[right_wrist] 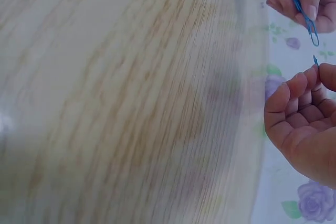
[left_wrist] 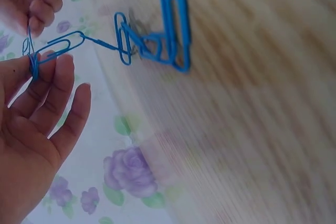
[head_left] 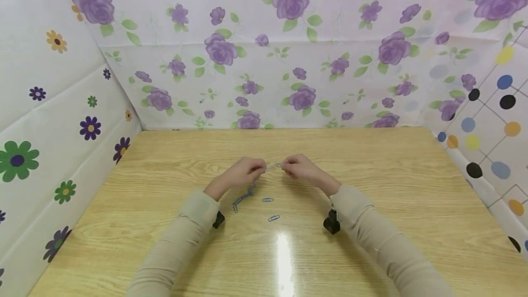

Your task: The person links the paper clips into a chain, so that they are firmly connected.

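Note:
Between thumb and fingers, my left hand (head_left: 246,171) pinches one end of a chain of linked blue paper clips (left_wrist: 123,38). The chain hangs from there and trails down onto the table toward me. One end clip sticks out past the left fingertips, toward the other hand. My right hand (head_left: 303,167) pinches a single paper clip (right_wrist: 316,61), mostly hidden by the fingertips, its tip poking out. In the right wrist view a small gap separates that tip from the chain's end clip (right_wrist: 313,34). Both hands are raised close together over the table.
Two loose blue paper clips, a farther one (head_left: 268,200) and a nearer one (head_left: 274,218), lie on the wooden table (head_left: 392,242) between the forearms. Flower-patterned cloth (head_left: 255,72) stands behind the table, with patterned cloth on both sides. A black device (head_left: 332,222) sits at the right wrist.

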`<state>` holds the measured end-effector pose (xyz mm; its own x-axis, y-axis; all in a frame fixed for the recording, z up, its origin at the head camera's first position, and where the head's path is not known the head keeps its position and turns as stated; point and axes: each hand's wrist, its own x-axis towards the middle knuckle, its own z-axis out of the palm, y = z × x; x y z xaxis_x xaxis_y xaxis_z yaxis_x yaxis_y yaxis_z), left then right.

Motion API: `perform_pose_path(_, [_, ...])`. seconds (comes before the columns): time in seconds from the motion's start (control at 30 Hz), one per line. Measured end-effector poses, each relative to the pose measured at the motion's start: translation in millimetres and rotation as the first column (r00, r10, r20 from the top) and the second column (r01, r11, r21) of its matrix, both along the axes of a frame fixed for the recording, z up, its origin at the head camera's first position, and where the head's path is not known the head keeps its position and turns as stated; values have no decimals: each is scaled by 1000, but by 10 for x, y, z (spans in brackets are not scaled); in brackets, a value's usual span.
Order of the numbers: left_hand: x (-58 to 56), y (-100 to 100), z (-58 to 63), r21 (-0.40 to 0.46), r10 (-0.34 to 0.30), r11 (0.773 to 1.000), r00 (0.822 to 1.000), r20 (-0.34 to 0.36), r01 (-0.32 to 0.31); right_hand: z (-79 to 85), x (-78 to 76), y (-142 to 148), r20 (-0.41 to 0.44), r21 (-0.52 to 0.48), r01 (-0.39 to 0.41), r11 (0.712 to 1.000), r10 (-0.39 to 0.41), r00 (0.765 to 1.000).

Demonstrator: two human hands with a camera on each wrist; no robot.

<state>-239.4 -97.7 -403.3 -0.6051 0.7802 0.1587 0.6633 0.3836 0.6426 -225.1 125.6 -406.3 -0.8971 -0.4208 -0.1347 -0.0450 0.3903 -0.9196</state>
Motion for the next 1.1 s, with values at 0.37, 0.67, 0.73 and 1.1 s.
perform_pose_path(0.37, [42, 112, 26, -87, 31, 995, 996, -81, -38, 20, 28, -83, 30, -23, -10, 1000, 10, 999])
perform_pose_path(0.67, [60, 119, 3, -72, 46, 996, 990, -135, -56, 6, 36, -108, 17, -7, 55, 998, -54, 998])
perform_pose_path(0.73, [69, 115, 0, -71, 60, 995, 988, -142, -71, -4, 34, -116, 11, -4, 54, 999, -54, 998])
perform_pose_path(1.1, [63, 129, -21, -55, 72, 995, 986, -150, -81, -21, 48, -120, 47, 13, 109, 994, -110, 993])
